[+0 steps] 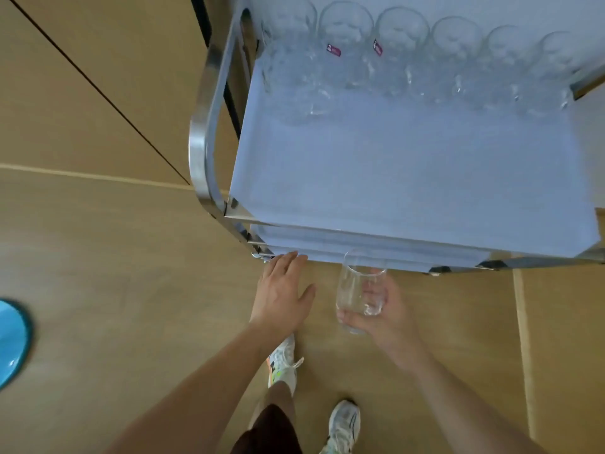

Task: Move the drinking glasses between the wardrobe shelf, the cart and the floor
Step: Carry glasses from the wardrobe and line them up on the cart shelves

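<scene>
The right hand (386,309) is holding 1 clear glass (360,290), a plain straight-sided tumbler with a thick base. The thumb is lying along the base end and the fingers are curling round the far side, showing through the wall. The glass is tilting, with its open rim pointing away from the person and reaching the front edge of the cart (425,178); its base is nearest the person. It is being held in the air over the floor (131,257), just in front of the cart's lower tiers.

The left hand (281,290) is gripping nothing: its fingers are lying straight and together, with the tips at the cart's front left corner, beside the glass. Whether they are touching the metal is not clear.

On the cart's top tier, which is covered in pale blue, more glasses (402,50) are standing along the far edge. At least 6 are showing in the back row, with further ones in front of them at the left; the blur is making an exact count impossible. 2 of them are carrying small pink labels (333,50). The rest of the top tier is bare blue surface.

The cart's frame (209,126) is shiny metal, bending in a loop at the left side. 2 shoes (343,424) are standing on the tan floor below the arms. 1 blue round object (11,342) is lying at the left edge.
</scene>
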Tool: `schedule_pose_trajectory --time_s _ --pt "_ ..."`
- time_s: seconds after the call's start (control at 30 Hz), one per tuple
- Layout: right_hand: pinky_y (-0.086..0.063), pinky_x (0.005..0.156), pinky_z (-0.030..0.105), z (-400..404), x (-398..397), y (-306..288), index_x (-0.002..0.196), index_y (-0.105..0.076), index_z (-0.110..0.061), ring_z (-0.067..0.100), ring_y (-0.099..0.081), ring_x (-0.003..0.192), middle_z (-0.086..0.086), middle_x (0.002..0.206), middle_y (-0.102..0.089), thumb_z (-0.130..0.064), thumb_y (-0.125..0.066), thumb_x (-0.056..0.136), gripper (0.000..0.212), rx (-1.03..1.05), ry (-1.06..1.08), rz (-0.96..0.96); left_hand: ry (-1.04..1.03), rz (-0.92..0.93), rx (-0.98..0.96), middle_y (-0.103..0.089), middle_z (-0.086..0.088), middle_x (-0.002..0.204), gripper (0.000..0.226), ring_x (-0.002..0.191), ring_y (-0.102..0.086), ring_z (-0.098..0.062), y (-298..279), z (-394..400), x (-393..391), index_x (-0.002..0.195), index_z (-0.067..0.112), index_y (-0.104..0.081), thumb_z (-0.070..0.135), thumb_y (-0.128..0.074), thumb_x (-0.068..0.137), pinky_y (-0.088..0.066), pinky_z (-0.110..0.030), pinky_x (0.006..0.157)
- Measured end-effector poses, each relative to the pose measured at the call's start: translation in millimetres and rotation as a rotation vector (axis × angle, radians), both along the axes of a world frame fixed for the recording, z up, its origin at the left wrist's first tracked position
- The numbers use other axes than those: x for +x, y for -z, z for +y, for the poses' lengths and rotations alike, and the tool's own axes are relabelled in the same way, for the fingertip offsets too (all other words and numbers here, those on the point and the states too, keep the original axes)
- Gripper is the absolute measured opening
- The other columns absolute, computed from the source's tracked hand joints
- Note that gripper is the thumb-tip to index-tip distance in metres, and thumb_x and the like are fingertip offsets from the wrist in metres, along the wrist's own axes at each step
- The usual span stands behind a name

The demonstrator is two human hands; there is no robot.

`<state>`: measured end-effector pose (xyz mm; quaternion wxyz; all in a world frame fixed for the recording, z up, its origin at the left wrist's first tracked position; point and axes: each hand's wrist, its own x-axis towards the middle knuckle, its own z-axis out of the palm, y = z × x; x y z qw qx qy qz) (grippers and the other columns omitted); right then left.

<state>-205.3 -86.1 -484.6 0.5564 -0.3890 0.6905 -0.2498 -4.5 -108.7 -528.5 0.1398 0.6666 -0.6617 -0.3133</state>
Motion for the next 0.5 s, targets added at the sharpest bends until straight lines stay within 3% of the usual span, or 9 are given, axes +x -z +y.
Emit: schedule_pose_trajectory --time_s 0.07,0.17,0.27,0.4,0.5 --pt "-0.053 0.084 0.023 4.7 -9.1 23.2 0.117 -0.054 -0.037 0.008 -0.061 0.113 -0.009 0.117 -0.064 -0.010 -0.096 0.062 0.075 -0.015 0.022 -0.018 -0.023 -0.011 0.018 -0.051 -0.009 0.150 0.057 0.143 -0.038 -0.031 21.2 5.4 -12.2 0.142 0.011 -0.055 0.032 -0.071 0.091 -0.032 -0.046 0.117" --pt "-0.053 0.094 0.029 8.9 -26.3 58.0 0.130 -0.053 -0.026 0.009 -0.061 0.113 -0.005 0.119 -0.064 -0.010 -0.096 0.062 0.082 -0.057 0.048 -0.045 0.019 -0.031 -0.004 -0.053 -0.011 0.149 0.052 0.144 -0.040 -0.033 51.7 12.7 -32.5 0.136 0.010 -0.061 0.029 -0.073 0.090 -0.034 -0.048 0.117" --pt "-0.051 0.091 0.021 12.7 -43.0 97.2 0.136 -0.049 -0.022 0.008 -0.060 0.109 -0.007 0.117 -0.062 -0.007 -0.095 0.062 0.088 -0.115 0.095 -0.057 0.072 -0.049 -0.043 -0.054 -0.013 0.147 0.049 0.143 -0.040 -0.036 86.7 15.9 -55.0 0.133 0.009 -0.063 0.027 -0.075 0.089 -0.034 -0.051 0.117" --pt "-0.052 0.093 0.021 7.5 -58.5 143.8 0.130 -0.046 -0.030 0.009 -0.060 0.113 -0.008 0.117 -0.060 -0.009 -0.096 0.062 0.087 -0.185 0.104 -0.072 0.131 -0.090 -0.098 -0.051 -0.013 0.150 0.052 0.146 -0.036 -0.035 127.3 4.4 -77.3 0.138 0.011 -0.060 0.030 -0.072 0.092 -0.030 -0.050 0.118" --pt "-0.052 0.095 0.027 -6.7 -69.1 173.9 0.132 -0.050 -0.027 0.010 -0.062 0.113 -0.007 0.119 -0.062 -0.015 -0.098 0.059 0.087 -0.252 0.084 -0.060 0.144 -0.102 -0.168 -0.050 -0.014 0.150 0.053 0.146 -0.035 -0.037 152.2 -15.6 -88.7 0.138 0.010 -0.059 0.031 -0.072 0.091 -0.031 -0.051 0.117"
